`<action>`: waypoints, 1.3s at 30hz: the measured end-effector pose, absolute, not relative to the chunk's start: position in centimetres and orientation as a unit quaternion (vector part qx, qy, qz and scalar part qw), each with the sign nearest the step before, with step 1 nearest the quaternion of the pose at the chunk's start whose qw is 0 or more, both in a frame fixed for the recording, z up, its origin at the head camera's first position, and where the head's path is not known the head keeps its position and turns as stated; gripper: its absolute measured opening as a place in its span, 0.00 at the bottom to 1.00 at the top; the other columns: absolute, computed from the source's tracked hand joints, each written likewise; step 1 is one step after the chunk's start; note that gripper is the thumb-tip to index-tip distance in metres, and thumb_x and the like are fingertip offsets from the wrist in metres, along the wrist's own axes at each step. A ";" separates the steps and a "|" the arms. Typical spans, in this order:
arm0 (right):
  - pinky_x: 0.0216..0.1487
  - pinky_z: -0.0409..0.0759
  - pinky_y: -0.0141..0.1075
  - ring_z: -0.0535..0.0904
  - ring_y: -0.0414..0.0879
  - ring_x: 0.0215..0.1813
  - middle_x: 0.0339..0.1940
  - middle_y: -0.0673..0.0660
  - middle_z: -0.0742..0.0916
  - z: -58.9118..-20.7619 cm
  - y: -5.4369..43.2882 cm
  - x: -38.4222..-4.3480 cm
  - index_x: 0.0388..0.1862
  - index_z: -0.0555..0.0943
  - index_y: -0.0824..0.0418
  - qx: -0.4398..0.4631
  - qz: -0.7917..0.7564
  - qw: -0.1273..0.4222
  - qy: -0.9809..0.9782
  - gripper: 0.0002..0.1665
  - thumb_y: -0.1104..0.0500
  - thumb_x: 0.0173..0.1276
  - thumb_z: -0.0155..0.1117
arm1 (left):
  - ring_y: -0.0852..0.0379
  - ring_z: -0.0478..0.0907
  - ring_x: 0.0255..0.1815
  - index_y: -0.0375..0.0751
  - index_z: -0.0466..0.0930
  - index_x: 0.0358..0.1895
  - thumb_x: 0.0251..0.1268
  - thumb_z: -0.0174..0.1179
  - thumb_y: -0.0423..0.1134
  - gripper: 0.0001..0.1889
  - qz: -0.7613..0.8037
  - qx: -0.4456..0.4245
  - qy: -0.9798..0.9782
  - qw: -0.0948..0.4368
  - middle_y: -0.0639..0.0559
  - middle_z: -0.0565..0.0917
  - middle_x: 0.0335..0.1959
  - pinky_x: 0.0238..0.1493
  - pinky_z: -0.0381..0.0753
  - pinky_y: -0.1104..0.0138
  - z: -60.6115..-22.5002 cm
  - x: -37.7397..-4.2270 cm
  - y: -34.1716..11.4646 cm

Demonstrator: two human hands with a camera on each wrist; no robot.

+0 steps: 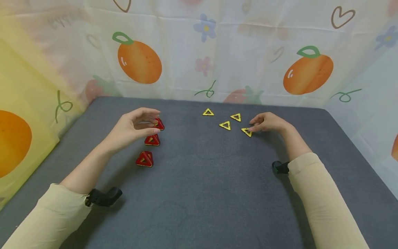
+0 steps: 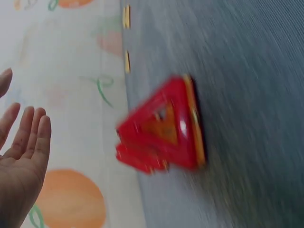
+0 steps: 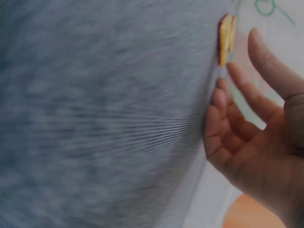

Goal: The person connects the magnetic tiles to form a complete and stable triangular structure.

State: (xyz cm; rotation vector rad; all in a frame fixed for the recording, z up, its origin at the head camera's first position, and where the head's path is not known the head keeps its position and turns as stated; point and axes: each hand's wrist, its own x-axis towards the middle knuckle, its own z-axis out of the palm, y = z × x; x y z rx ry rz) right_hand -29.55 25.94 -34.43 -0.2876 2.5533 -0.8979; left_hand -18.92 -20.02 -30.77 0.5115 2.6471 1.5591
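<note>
Three small red pyramids built of hollow triangle tiles with yellow lower edges stand in a row on the left: a near one (image 1: 144,159), a middle one (image 1: 152,140) and a far one (image 1: 159,124). My left hand (image 1: 132,125) hovers beside the far two, thumb and fingers apart, partly covering the far one. In the left wrist view a red pyramid (image 2: 164,128) sits well off the fingers. On the right, my right hand (image 1: 268,122) reaches down to a flat yellow triangle tile (image 1: 246,131), fingertips right at its edge. The right wrist view shows its thumb spread from the loosely bent fingers.
More yellow triangle tiles lie flat toward the back: a left one (image 1: 208,112), a middle one (image 1: 225,125) and one farther right (image 1: 236,117). The dark grey table (image 1: 199,186) ends at a printed curtain (image 1: 183,48) behind and at the sides.
</note>
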 end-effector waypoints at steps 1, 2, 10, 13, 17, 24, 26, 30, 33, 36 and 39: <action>0.69 0.72 0.55 0.74 0.60 0.65 0.61 0.67 0.79 -34.7 26.2 -29.6 0.66 0.73 0.66 -0.105 -0.320 0.213 0.917 0.32 0.51 0.69 0.66 | 0.63 0.78 0.56 0.51 0.75 0.63 0.63 0.68 0.42 0.25 0.499 0.169 0.850 0.015 0.57 0.80 0.58 0.51 0.81 0.76 -30.7 -18.9 -19.5; 0.70 0.70 0.56 0.73 0.61 0.66 0.63 0.68 0.78 -34.8 26.3 -29.7 0.66 0.73 0.66 -0.107 -0.317 0.217 0.917 0.33 0.51 0.69 0.67 | 0.61 0.78 0.57 0.51 0.74 0.64 0.64 0.67 0.42 0.25 0.499 0.175 0.849 0.018 0.55 0.80 0.59 0.51 0.80 0.76 -30.6 -18.9 -18.9; 0.71 0.65 0.58 0.68 0.62 0.69 0.66 0.69 0.75 -35.3 26.7 -29.8 0.65 0.73 0.66 -0.124 -0.317 0.223 0.914 0.33 0.52 0.66 0.69 | 0.50 0.76 0.64 0.48 0.73 0.65 0.66 0.65 0.40 0.25 0.509 0.194 0.838 0.033 0.50 0.76 0.65 0.64 0.77 0.61 -31.0 -19.7 -14.9; 0.71 0.66 0.56 0.69 0.61 0.68 0.65 0.68 0.75 -35.3 26.7 -29.6 0.64 0.74 0.66 -0.122 -0.317 0.221 0.914 0.32 0.53 0.65 0.70 | 0.49 0.76 0.63 0.47 0.72 0.65 0.66 0.65 0.39 0.24 0.518 0.188 0.834 0.029 0.49 0.76 0.65 0.65 0.77 0.55 -31.3 -20.4 -13.3; 0.69 0.67 0.55 0.69 0.59 0.66 0.63 0.67 0.76 -35.4 26.7 -29.5 0.62 0.75 0.65 -0.120 -0.314 0.213 0.917 0.31 0.53 0.64 0.71 | 0.51 0.76 0.62 0.48 0.73 0.64 0.66 0.64 0.41 0.24 0.519 0.157 0.840 0.019 0.50 0.78 0.63 0.62 0.78 0.55 -31.5 -21.7 -10.9; 0.66 0.69 0.53 0.70 0.58 0.64 0.61 0.67 0.76 -35.8 26.4 -29.7 0.61 0.75 0.65 -0.123 -0.310 0.202 0.921 0.31 0.53 0.63 0.72 | 0.47 0.74 0.66 0.45 0.72 0.66 0.70 0.60 0.42 0.23 0.519 0.083 0.850 0.028 0.45 0.77 0.63 0.64 0.77 0.53 -32.3 -25.0 -7.7; 0.65 0.70 0.52 0.70 0.58 0.63 0.60 0.66 0.76 -35.9 26.4 -29.7 0.61 0.75 0.65 -0.122 -0.311 0.202 0.921 0.30 0.54 0.63 0.72 | 0.46 0.74 0.67 0.44 0.71 0.66 0.71 0.59 0.43 0.23 0.523 0.051 0.850 0.043 0.43 0.76 0.64 0.65 0.75 0.51 -32.8 -26.0 -7.0; 0.61 0.70 0.49 0.70 0.57 0.60 0.58 0.65 0.76 -36.1 26.4 -29.7 0.60 0.76 0.65 -0.123 -0.309 0.200 0.922 0.30 0.53 0.63 0.72 | 0.43 0.73 0.66 0.42 0.70 0.67 0.71 0.58 0.43 0.24 0.530 -0.002 0.846 0.056 0.41 0.75 0.66 0.66 0.74 0.51 -33.6 -27.7 -6.0; 0.59 0.70 0.48 0.70 0.56 0.58 0.56 0.65 0.76 -36.0 26.3 -29.6 0.59 0.76 0.65 -0.125 -0.306 0.201 0.922 0.30 0.53 0.63 0.72 | 0.42 0.73 0.67 0.40 0.70 0.68 0.71 0.58 0.42 0.24 0.537 -0.029 0.841 0.053 0.41 0.74 0.68 0.66 0.74 0.50 -34.1 -28.8 -5.4; 0.57 0.69 0.46 0.69 0.55 0.56 0.54 0.64 0.75 -35.9 26.3 -29.6 0.59 0.75 0.64 -0.122 -0.306 0.202 0.922 0.30 0.53 0.63 0.73 | 0.41 0.72 0.67 0.40 0.70 0.68 0.71 0.58 0.41 0.24 0.542 -0.049 0.838 0.052 0.41 0.74 0.68 0.66 0.74 0.50 -34.7 -29.8 -4.7; 0.55 0.68 0.45 0.68 0.54 0.54 0.52 0.62 0.75 -35.9 26.3 -29.6 0.59 0.75 0.63 -0.118 -0.305 0.201 0.923 0.30 0.52 0.63 0.73 | 0.41 0.72 0.66 0.40 0.71 0.67 0.72 0.57 0.41 0.23 0.544 -0.065 0.834 0.058 0.41 0.73 0.68 0.65 0.74 0.50 -35.3 -30.8 -4.0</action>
